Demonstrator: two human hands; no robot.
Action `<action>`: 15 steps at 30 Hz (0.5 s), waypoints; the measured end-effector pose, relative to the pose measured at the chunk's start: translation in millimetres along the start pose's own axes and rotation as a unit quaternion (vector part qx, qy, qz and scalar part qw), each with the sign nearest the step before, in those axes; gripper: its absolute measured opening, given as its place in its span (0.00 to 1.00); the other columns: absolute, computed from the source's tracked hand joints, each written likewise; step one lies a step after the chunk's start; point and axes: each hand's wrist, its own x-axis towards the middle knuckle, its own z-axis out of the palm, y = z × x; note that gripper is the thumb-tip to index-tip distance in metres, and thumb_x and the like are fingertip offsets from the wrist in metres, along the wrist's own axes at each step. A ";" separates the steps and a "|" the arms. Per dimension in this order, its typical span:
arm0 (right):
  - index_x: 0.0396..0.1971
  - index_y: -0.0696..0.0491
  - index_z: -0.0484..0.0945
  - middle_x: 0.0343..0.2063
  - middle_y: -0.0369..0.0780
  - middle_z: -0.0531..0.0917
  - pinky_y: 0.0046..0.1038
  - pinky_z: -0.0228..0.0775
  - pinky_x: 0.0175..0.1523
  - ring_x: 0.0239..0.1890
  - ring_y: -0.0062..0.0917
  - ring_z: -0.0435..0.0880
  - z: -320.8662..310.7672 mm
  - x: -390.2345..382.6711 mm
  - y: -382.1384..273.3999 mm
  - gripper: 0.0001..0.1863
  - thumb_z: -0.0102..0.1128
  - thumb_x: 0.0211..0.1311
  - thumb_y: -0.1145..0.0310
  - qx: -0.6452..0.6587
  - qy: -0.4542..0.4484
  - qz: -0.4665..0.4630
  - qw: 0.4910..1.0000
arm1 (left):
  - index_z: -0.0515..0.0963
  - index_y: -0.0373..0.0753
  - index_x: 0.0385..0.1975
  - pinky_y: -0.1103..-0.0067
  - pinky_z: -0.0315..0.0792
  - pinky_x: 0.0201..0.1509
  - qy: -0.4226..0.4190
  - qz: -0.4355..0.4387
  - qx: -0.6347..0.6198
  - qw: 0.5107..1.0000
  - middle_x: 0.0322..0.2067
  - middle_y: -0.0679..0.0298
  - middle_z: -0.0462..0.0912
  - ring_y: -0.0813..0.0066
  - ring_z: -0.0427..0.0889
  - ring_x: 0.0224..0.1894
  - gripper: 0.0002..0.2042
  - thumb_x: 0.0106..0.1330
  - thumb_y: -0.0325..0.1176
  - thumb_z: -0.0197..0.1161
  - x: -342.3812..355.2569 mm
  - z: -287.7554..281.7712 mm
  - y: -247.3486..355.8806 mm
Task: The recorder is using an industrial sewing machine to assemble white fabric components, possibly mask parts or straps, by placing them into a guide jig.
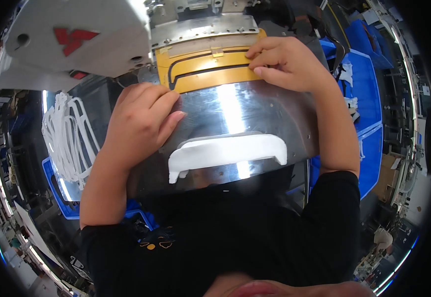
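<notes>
A flat yellow template plate (208, 78) with dark curved slots lies under a metal bar (215, 30) at the far side of the steel work surface. My left hand (143, 119) is closed at the plate's near left corner, fingertips curled on it. At the plate's right end, my right hand (292, 64) has its fingers bent and pressed together on the edge. A few white bracket-shaped fabric pieces (227, 150) lie stacked on the steel nearer to me. What is under the plate is hidden.
A large pale machine head (84, 39) with red marks stands at upper left, close to my left hand. Several white looped strips (67, 136) hang at the left. Blue bins (371, 94) with white pieces stand at the right, and another blue bin (69, 210) at lower left.
</notes>
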 end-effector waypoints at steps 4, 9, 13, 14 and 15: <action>0.35 0.55 0.93 0.45 0.40 0.92 0.36 0.82 0.48 0.41 0.38 0.91 3.5 -6.2 -13.8 0.14 0.64 0.63 0.62 -0.065 0.035 0.001 0.997 | 0.86 0.36 0.53 0.63 0.77 0.63 -0.011 0.000 0.010 1.000 0.52 0.55 0.87 0.51 0.85 0.55 0.18 0.67 0.38 0.74 -1.9 5.5 -0.6; 0.37 0.53 0.93 0.49 0.40 0.92 0.36 0.82 0.49 0.41 0.36 0.91 6.9 -1.2 -14.8 0.14 0.63 0.65 0.61 -0.056 0.020 -0.001 0.998 | 0.85 0.36 0.56 0.61 0.76 0.68 -0.021 -0.006 0.007 1.000 0.58 0.52 0.85 0.50 0.84 0.60 0.20 0.68 0.40 0.73 -6.7 7.0 -2.0; 0.44 0.51 0.93 0.56 0.38 0.91 0.34 0.83 0.50 0.42 0.34 0.92 14.3 4.3 -19.9 0.15 0.65 0.68 0.60 -0.054 0.016 -0.030 0.998 | 0.84 0.37 0.59 0.59 0.74 0.71 -0.045 0.007 0.016 0.999 0.63 0.51 0.83 0.48 0.81 0.64 0.22 0.70 0.42 0.72 -4.7 4.5 -3.2; 0.44 0.51 0.93 0.56 0.38 0.91 0.34 0.83 0.50 0.42 0.34 0.92 19.0 6.3 -21.7 0.15 0.65 0.68 0.60 -0.052 0.017 -0.032 0.998 | 0.84 0.37 0.59 0.59 0.74 0.71 -0.046 0.005 0.018 0.999 0.63 0.51 0.83 0.48 0.81 0.64 0.22 0.70 0.42 0.72 -4.8 5.3 -3.0; 0.47 0.50 0.93 0.57 0.38 0.90 0.34 0.83 0.50 0.42 0.34 0.92 25.1 7.6 -23.2 0.15 0.66 0.68 0.60 -0.059 0.018 -0.039 0.997 | 0.83 0.38 0.60 0.59 0.73 0.72 -0.048 0.000 0.024 0.999 0.64 0.51 0.82 0.48 0.80 0.65 0.22 0.71 0.43 0.71 -4.9 7.5 -2.4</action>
